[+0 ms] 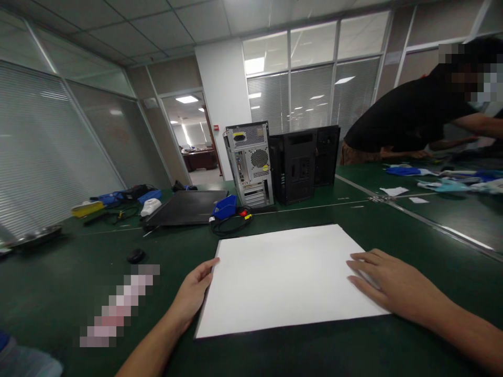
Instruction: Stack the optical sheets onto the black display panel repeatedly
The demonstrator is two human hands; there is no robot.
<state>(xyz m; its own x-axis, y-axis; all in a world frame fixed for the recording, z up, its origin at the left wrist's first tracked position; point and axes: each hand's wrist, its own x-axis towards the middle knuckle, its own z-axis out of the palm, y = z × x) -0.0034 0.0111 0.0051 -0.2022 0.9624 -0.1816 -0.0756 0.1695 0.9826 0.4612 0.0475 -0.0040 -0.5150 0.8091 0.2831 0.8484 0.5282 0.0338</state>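
Observation:
A large white sheet or board (286,283) lies flat on the green table (298,351) in front of me. My left hand (194,290) grips its left edge, thumb near the top surface and the other fingers partly hidden. At the right edge, my right hand (379,277) rests with its fingers spread over the white surface. Whether the right thumb or palm presses on the edge cannot be made out.
Behind the sheet stand a silver computer case (251,167) and a black case (298,165). A dark flat panel (186,208), blue device (225,208) with cable, and black mouse (135,256) lie left. A person (408,110) leans over the table at right.

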